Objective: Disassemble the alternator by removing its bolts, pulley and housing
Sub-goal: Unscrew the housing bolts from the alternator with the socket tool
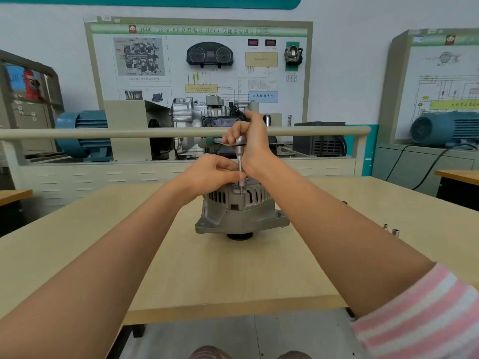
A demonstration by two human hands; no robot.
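A grey metal alternator (241, 213) stands on the wooden table (233, 275) with its black pulley (239, 236) facing down. A ratchet wrench (239, 143) with a long extension bar (240, 172) stands upright on the alternator's top housing. My right hand (251, 141) grips the ratchet's head and handle from above. My left hand (215, 174) pinches the extension bar near its lower end, just above the housing. The bolt under the socket is hidden.
Two small sockets (391, 229) lie on the table at the right. Behind the table runs a beige rail (103, 133), with a training stand holding a gearbox (197, 117) and blue motors (83, 136) beyond. Another desk (456, 174) stands at the right.
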